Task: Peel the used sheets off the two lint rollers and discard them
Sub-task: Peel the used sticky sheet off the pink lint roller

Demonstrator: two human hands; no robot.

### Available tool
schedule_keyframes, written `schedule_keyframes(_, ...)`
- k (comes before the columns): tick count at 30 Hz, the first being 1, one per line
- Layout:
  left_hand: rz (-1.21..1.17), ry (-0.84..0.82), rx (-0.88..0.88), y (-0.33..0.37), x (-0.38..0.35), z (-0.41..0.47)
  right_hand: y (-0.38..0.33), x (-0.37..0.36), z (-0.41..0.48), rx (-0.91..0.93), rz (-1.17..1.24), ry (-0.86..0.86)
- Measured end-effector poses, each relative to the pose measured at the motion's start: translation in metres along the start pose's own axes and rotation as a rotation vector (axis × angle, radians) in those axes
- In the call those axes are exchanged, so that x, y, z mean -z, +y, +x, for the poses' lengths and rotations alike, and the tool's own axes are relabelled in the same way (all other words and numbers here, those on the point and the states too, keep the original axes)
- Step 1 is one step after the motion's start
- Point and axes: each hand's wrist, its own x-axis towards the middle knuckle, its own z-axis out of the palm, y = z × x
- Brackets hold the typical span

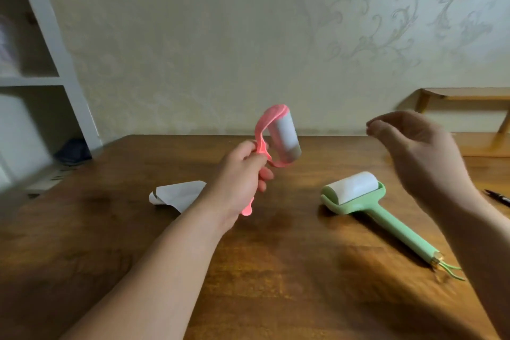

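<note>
- The only containers I can see are the compartments of the white shelf unit (47,36) at far left. Their contents are too blurred for me to name, apart from a dark blue heap (73,150) at its foot.
- The left grip (237,182) is clenched round the handle of the pink lint roller (278,138). It holds the roller in the air over the middle of the desk (276,270), with the white roll tilted up towards the wall.
- The right grip (419,157) hangs raised on the right, blurred. Its fingers are loosely curled, and I see nothing in them.
- The green lint roller (356,196) lies flat on the desk below the right grip, its handle pointing to the near right.
- A peeled white sheet (176,194) lies crumpled on the desk just beside the left wrist.
- A black pen (498,197) lies at the right edge of the view.
- The desk's far edge meets the wall, and bare wood spans the near part between the forearms.
</note>
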Motion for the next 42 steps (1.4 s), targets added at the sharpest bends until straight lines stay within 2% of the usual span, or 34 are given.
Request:
schedule_keyframes(4,-0.339,-0.118,0.088,0.006,-0.001,-0.004,-0.033,-0.034,0.001,-0.132,-0.097,-0.385)
schedule_keyframes(6,-0.467,-0.130,0.102,0.010,-0.003,-0.007,-0.039,-0.055,-0.003,-0.203,-0.018,-0.466)
schedule_keyframes(7,-0.522,-0.147,0.111,0.013,-0.004,-0.009,-0.039,-0.065,-0.007,-0.235,0.104,-0.484)
schedule_keyframes(10,-0.576,-0.256,0.122,0.015,-0.008,-0.016,-0.037,-0.091,-0.025,-0.292,0.689,-0.509)
schedule_keyframes(12,-0.492,-0.305,0.144,0.011,-0.009,-0.017,-0.030,-0.099,-0.031,-0.309,0.813,-0.429)
schedule_keyframes(15,-0.327,-0.327,0.181,0.005,-0.009,-0.013,-0.026,-0.095,-0.028,-0.318,0.773,-0.362)
schedule_keyframes(18,-0.369,-0.206,0.176,0.007,-0.002,-0.006,-0.020,-0.079,-0.028,-0.289,0.581,-0.324)
schedule_keyframes(20,-0.308,-0.091,0.083,0.009,0.004,-0.002,-0.017,-0.073,-0.031,-0.290,0.543,-0.345)
schedule_keyframes(22,-0.169,-0.045,-0.033,0.011,0.008,-0.002,-0.017,-0.072,-0.033,-0.283,0.544,-0.386)
schedule_keyframes(24,-0.074,-0.060,-0.123,0.010,0.007,-0.003,-0.019,-0.073,-0.034,-0.257,0.536,-0.439)
schedule_keyframes(26,-0.035,-0.060,-0.136,0.009,0.007,-0.003,-0.018,-0.075,-0.035,-0.226,0.541,-0.476)
schedule_keyframes(32,-0.230,-0.109,-0.084,0.007,0.013,-0.001,-0.015,-0.075,-0.031,-0.161,0.678,-0.522)
schedule_keyframes(36,-0.240,-0.172,-0.072,0.010,0.013,-0.003,-0.013,-0.078,-0.028,-0.135,0.754,-0.596)
schedule_keyframes(39,-0.149,-0.149,-0.144,0.012,0.012,-0.005,-0.013,-0.080,-0.027,-0.129,0.809,-0.586)
schedule_keyframes(42,-0.022,-0.106,-0.294,0.016,0.011,-0.007,-0.013,-0.079,-0.029,-0.099,0.769,-0.586)
